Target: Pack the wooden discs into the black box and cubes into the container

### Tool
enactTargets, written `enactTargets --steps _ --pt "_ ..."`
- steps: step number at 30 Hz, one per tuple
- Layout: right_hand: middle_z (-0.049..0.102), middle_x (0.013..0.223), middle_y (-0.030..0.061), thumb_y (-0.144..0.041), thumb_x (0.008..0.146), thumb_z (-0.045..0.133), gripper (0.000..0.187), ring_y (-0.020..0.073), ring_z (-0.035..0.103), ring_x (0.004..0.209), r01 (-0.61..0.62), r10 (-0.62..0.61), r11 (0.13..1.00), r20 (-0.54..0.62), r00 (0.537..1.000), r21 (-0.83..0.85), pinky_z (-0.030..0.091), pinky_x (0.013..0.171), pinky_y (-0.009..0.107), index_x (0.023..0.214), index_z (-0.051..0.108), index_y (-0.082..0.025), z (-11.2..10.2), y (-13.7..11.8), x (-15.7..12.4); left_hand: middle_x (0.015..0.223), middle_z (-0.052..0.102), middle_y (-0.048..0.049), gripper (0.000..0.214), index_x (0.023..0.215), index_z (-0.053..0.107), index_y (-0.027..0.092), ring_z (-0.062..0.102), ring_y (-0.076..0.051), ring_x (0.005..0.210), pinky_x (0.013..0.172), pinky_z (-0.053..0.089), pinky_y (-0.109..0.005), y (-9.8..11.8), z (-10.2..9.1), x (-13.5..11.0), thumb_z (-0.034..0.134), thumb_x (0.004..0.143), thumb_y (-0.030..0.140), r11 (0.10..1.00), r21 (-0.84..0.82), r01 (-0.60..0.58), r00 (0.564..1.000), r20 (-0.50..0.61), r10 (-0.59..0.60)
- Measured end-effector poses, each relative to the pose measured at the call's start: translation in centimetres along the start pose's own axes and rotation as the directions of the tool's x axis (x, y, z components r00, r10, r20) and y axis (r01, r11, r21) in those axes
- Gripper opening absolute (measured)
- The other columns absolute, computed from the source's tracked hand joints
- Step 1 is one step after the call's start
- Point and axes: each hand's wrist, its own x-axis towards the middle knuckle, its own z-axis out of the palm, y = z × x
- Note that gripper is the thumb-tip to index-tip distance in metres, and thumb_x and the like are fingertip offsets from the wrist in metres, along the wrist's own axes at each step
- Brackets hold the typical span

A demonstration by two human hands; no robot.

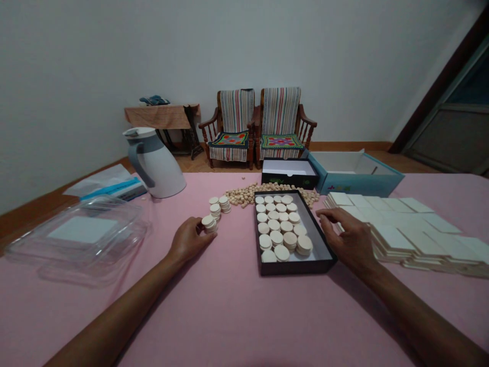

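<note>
My left hand (190, 237) is closed around a short stack of round wooden discs (209, 223) on the pink cloth. Just behind it stand more disc stacks (219, 205). In the middle, a black box (296, 267) holds rows of stacked pale discs (281, 223), with a bare grey strip along its right side. My right hand (349, 239) is beside the box's right wall, thumb and fingers apart, nothing visible between them. Whether it touches the wall I cannot tell.
Small wooden beads (244, 195) lie heaped behind the box. Behind them are another black box (290, 179) and a blue box (359, 184). Square wooden tiles (397, 239) are stacked on the right. A white jug (162, 171) and clear plastic containers (87, 239) stand left.
</note>
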Motion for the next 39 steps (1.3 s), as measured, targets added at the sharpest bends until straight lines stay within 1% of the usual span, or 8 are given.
enactTargets --steps 9,12,15,20,23,27,30,39 --pt "0.071 0.089 0.0076 -0.029 0.087 0.053 0.017 0.0216 0.066 0.084 -0.016 0.014 0.997 0.021 1.000 0.073 0.051 0.077 0.036 0.089 0.067 -0.019 -1.1 -0.7 0.6 0.074 0.057 -0.0025 0.032 0.076 0.058 0.017 0.052 -0.017 0.066 0.058 0.033 -0.026 0.1 0.4 -0.2 0.057 0.071 0.049 1.000 -0.011 -0.007 1.000 -0.019 0.007" --pt "0.072 0.087 0.0047 -0.036 0.091 0.047 0.026 0.0200 0.066 0.082 -0.087 0.057 0.981 0.169 0.984 0.176 0.051 0.076 0.033 0.087 0.068 -0.021 -2.9 -2.3 1.2 0.074 0.057 -0.0026 0.032 0.075 0.058 0.017 0.052 -0.017 0.066 0.058 0.033 -0.026 0.2 0.1 -0.4 0.057 0.070 0.049 1.000 -0.023 -0.002 1.000 0.004 0.002" --pt "0.069 0.078 0.0024 -0.040 0.098 0.030 0.044 0.0166 0.064 0.075 -0.158 0.027 0.951 0.440 0.898 0.265 0.050 0.069 0.029 0.080 0.065 -0.021 -4.8 -4.6 1.7 0.074 0.057 -0.0027 0.032 0.075 0.057 0.017 0.052 -0.017 0.067 0.060 0.034 -0.027 0.4 -0.1 -0.9 0.057 0.070 0.049 0.999 -0.039 -0.012 1.000 0.024 0.013" --pt "0.064 0.075 0.0048 -0.049 0.098 0.021 0.051 0.0167 0.058 0.068 -0.133 0.020 0.986 0.709 0.705 0.105 0.045 0.065 0.029 0.082 0.059 -0.020 -6.2 -8.1 2.3 0.074 0.057 -0.0020 0.030 0.076 0.056 0.018 0.051 -0.017 0.066 0.059 0.034 -0.027 1.1 -0.3 -1.9 0.058 0.068 0.046 0.998 -0.060 0.007 0.999 0.039 -0.005" --pt "0.061 0.072 0.0051 -0.053 0.097 0.016 0.055 0.0176 0.057 0.068 -0.110 0.055 0.994 0.810 0.584 0.012 0.043 0.065 0.031 0.081 0.056 -0.019 -5.9 -8.8 2.6 0.073 0.057 -0.0016 0.027 0.075 0.057 0.018 0.051 -0.017 0.066 0.059 0.034 -0.026 1.5 -0.2 -2.4 0.059 0.067 0.044 0.997 -0.080 -0.005 0.999 0.048 0.009" --pt "0.062 0.079 0.0077 -0.053 0.097 0.014 0.056 0.0197 0.058 0.074 -0.063 0.055 0.998 0.876 0.480 -0.028 0.043 0.070 0.034 0.087 0.057 -0.019 -4.9 -8.4 2.9 0.073 0.056 -0.0014 0.025 0.075 0.057 0.018 0.050 -0.016 0.067 0.059 0.034 -0.026 1.7 0.0 -2.8 0.060 0.068 0.042 0.992 -0.116 -0.052 0.998 0.033 0.056" --pt "0.063 0.082 0.0084 -0.051 0.098 0.016 0.054 0.0203 0.059 0.075 -0.012 0.022 1.000 0.894 0.447 -0.018 0.043 0.071 0.035 0.088 0.058 -0.019 -4.2 -7.8 2.8 0.074 0.056 -0.0014 0.025 0.076 0.058 0.018 0.050 -0.016 0.067 0.060 0.034 -0.026 1.7 0.2 -3.1 0.061 0.069 0.041 0.988 -0.130 -0.082 0.996 0.028 0.087" --pt "0.065 0.079 0.0085 -0.044 0.099 0.020 0.048 0.0207 0.061 0.072 0.108 -0.034 0.994 0.902 0.430 -0.014 0.040 0.064 0.033 0.085 0.059 -0.019 -3.0 -7.3 2.4 0.074 0.056 -0.0004 0.020 0.072 0.058 0.018 0.049 -0.015 0.067 0.060 0.034 -0.025 1.6 0.3 -3.4 0.063 0.067 0.037 0.981 -0.169 -0.098 0.995 -0.007 0.098"
